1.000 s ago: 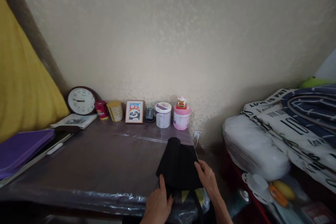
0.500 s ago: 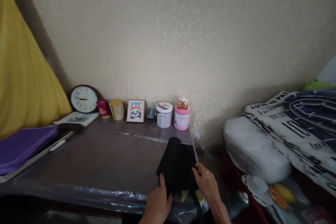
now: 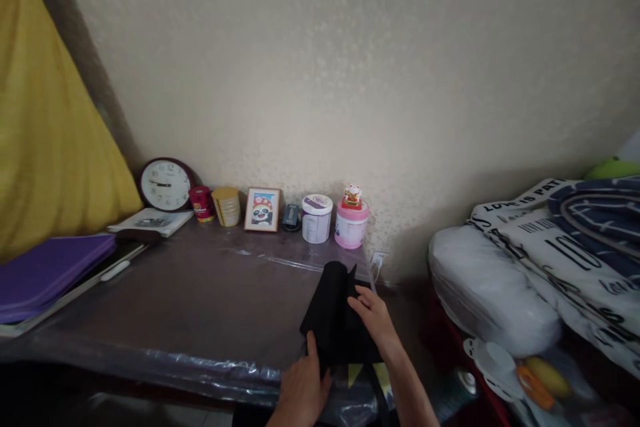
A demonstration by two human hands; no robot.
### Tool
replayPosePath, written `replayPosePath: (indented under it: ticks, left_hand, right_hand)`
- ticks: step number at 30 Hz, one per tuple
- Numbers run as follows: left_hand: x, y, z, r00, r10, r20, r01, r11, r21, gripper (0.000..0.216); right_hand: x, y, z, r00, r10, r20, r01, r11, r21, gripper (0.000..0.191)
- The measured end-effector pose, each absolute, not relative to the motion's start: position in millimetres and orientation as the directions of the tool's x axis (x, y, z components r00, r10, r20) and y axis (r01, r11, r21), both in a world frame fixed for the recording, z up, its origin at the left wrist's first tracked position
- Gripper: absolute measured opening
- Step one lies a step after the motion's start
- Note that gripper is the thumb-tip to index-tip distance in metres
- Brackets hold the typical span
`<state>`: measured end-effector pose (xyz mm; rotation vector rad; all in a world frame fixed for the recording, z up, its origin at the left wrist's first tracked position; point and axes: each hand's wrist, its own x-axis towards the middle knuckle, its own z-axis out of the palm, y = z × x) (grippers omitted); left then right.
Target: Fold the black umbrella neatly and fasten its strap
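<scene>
A piece of black cloth [image 3: 323,310], partly rolled or folded, lies at the right front corner of the table. A dark strap [image 3: 376,387] hangs from it over the front edge. My left hand [image 3: 303,383] grips its near left edge, index finger stretched along the cloth and thumb below. On the right part, my right hand [image 3: 373,317] has its fingers bent around a raised fold of the cloth; the fingertips are partly hidden there.
Along the wall stand a clock [image 3: 165,185], a red can [image 3: 201,204], a yellow-lidded container [image 3: 227,207], a panda picture frame [image 3: 263,209], a purple-white tub [image 3: 317,223] and a pink tub [image 3: 351,227] bearing a cat figurine [image 3: 353,196]. Purple folders [image 3: 55,273] lie left; bedding [image 3: 560,233] is piled right.
My right hand has moved left and away from me, from the cloth's right edge onto its middle, lifting a fold. My left hand stays at the near left edge.
</scene>
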<state>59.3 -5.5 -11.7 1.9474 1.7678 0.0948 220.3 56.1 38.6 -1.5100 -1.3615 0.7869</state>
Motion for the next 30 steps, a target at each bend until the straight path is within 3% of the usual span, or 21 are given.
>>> replayPosePath:
  ticks: [3,7,12,19,25,30]
  left_hand:
    - [60,-5,-11,0.141,0.951,-0.277,0.919,-0.022,0.393,0.064]
    - [60,-5,-12,0.160,0.953,-0.259,0.927,-0.055,0.372,0.064]
    - [60,-5,-10,0.180,0.946,-0.270,0.918,-0.063,0.392,0.065]
    - [54,-7,-1,0.180,0.935,-0.306,0.913,-0.044,0.405,0.064]
    - [43,-13,-1,0.260,0.945,-0.199,0.851,-0.127,0.509,0.061]
    - [51,-8,-6,0.263,0.943,-0.206,0.878,-0.145,0.457,0.069]
  right_hand:
    - [198,70,40,0.139,0.988,0.074,0.260,0.036,-0.965,0.044]
    - [171,86,30,0.121,0.990,0.075,0.265,0.040,-0.963,0.039]
    - [155,96,16,0.093,0.994,0.054,0.432,0.008,-0.902,0.033]
    - [149,93,19,0.027,0.999,0.029,0.744,-0.001,-0.668,0.028]
    - [146,92,23,0.020,1.000,-0.015,0.810,-0.025,-0.586,0.034]
    - [144,90,25,-0.023,1.000,-0.006,0.835,0.016,-0.550,0.036]
